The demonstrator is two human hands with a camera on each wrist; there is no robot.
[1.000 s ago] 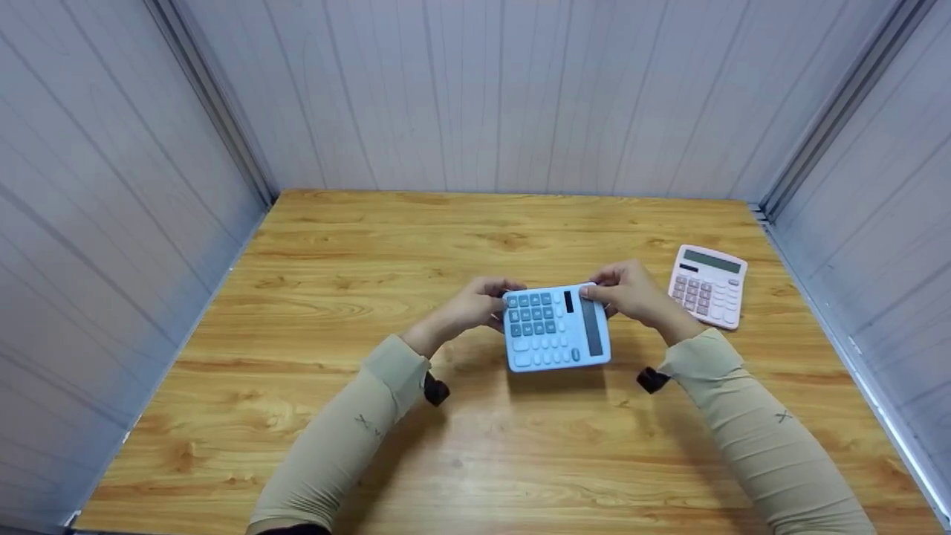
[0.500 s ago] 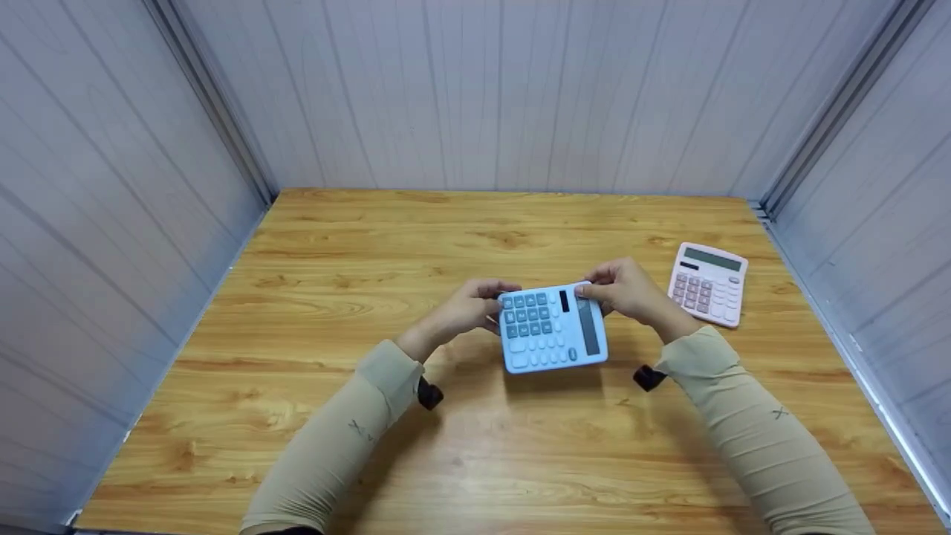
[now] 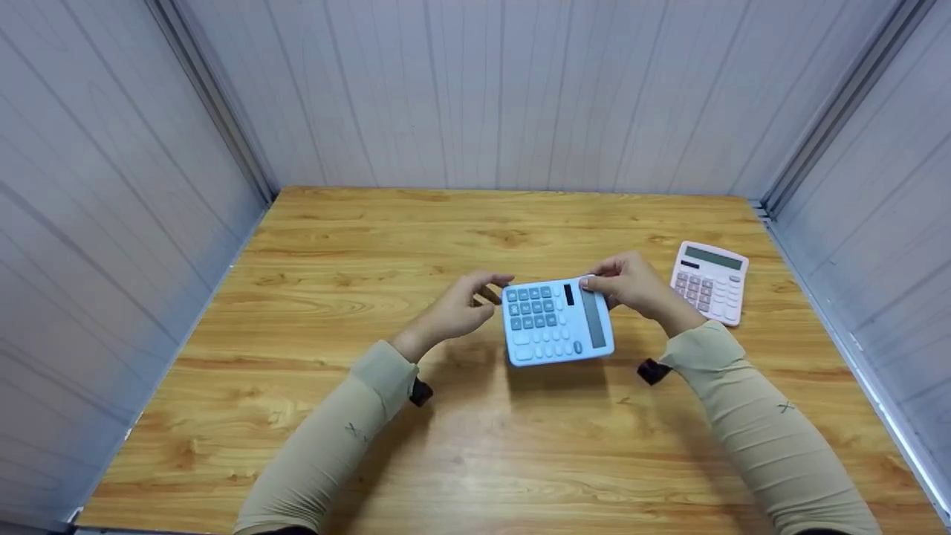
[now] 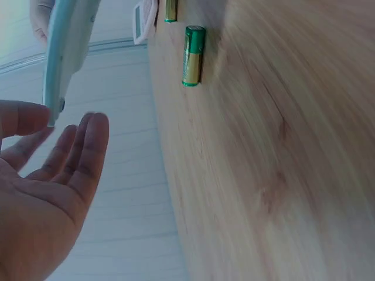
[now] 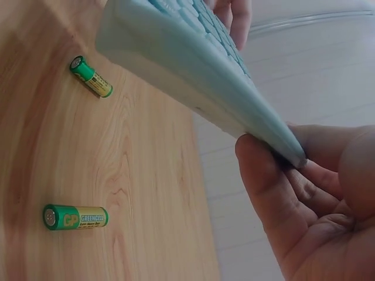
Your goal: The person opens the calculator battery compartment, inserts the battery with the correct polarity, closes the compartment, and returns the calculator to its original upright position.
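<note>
A light blue calculator [image 3: 557, 323] is held tilted above the table, keys and display facing up in the head view. My right hand [image 3: 633, 288] pinches it at the display end, thumb on top and fingers beneath; the right wrist view shows this grip [image 5: 310, 193] closely. At the opposite edge is my left hand [image 3: 457, 308], its fingers spread apart and not gripping. In the left wrist view the left thumb [image 4: 23, 119] is at the calculator's rim, and whether it touches cannot be told. Two green and gold batteries [image 5: 76, 217] lie on the table below, hidden in the head view.
A pink calculator [image 3: 710, 282] lies face up at the right side of the wooden table [image 3: 356, 245]. Pale panel walls [image 3: 498, 96] enclose the table at the back and on both sides.
My left hand's fingers have loosened from the blue calculator's edge and drawn slightly left. The right hand still holds it, now a little higher. The pink calculator stays put.
</note>
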